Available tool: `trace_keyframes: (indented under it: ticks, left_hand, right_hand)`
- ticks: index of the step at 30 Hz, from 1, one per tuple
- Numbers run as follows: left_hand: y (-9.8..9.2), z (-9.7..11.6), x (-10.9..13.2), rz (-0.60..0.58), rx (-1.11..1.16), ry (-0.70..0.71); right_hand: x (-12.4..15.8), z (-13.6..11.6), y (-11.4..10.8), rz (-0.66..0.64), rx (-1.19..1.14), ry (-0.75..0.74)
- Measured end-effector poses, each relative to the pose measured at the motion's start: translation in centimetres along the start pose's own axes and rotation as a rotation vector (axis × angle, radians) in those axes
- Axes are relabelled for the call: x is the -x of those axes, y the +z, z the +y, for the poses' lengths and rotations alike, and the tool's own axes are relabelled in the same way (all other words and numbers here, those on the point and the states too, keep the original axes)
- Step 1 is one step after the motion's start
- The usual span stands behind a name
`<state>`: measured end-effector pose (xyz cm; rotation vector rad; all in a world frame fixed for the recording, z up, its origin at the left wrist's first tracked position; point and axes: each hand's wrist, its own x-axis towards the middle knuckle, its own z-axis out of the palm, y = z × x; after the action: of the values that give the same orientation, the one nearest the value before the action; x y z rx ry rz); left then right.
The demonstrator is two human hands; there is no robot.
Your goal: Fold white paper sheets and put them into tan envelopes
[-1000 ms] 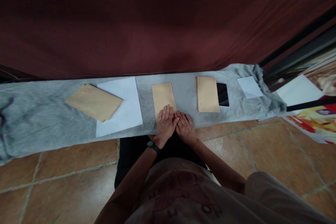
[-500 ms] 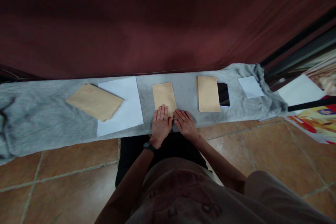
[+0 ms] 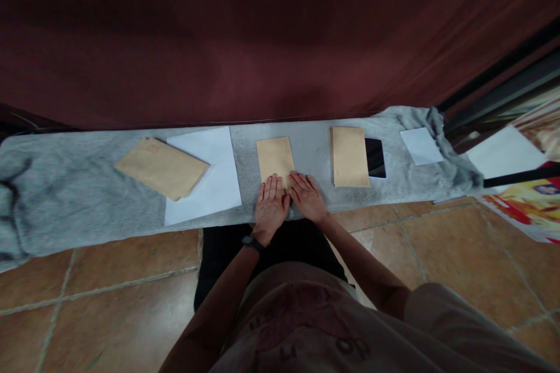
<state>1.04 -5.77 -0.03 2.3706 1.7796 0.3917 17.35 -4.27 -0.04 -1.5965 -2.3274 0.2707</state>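
Note:
A brown paper envelope (image 3: pixel 275 157) lies flat on the grey cloth in front of me, red print near its far right corner. My left hand (image 3: pixel 270 207) rests palm down on its near end, fingers stretched out. Beside it, my right hand (image 3: pixel 307 196) lies flat with the fingers extended, its fingertips at the envelope's near right edge. Both hands hide the near part of the envelope. To the right is a stack of brown envelopes (image 3: pixel 350 156); to the left, another stack of envelopes (image 3: pixel 161 168) lies slanted, partly over white paper sheets (image 3: pixel 219 180).
The grey cloth (image 3: pixel 87 198) covers a long narrow surface along a dark red wall (image 3: pixel 262 70). A dark-screened phone (image 3: pixel 375 157) sits partly under the right stack. Farther right are a small white paper (image 3: pixel 421 146) and a colourful printed sheet (image 3: pixel 525 204).
My right hand has slid slightly forward along the envelope's right edge. The left hand stays on the envelope. The view has shifted slightly.

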Motion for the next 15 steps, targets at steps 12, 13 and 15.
trace_keyframes:
  ticks: [12,13,15]
  left_hand:
    - [0.2,0.0,0.0,0.010,0.001,-0.007]
    - [0.2,0.0,-0.1,0.009,0.000,-0.008]
    - [0.1,0.0,0.0,0.005,-0.002,-0.008]
  right_hand:
    - [-1.8,0.4,0.2,0.006,0.011,-0.003]
    - [-2.0,0.5,0.2,0.006,0.012,-0.004]
    - [-2.3,0.6,0.2,0.006,0.016,-0.003]
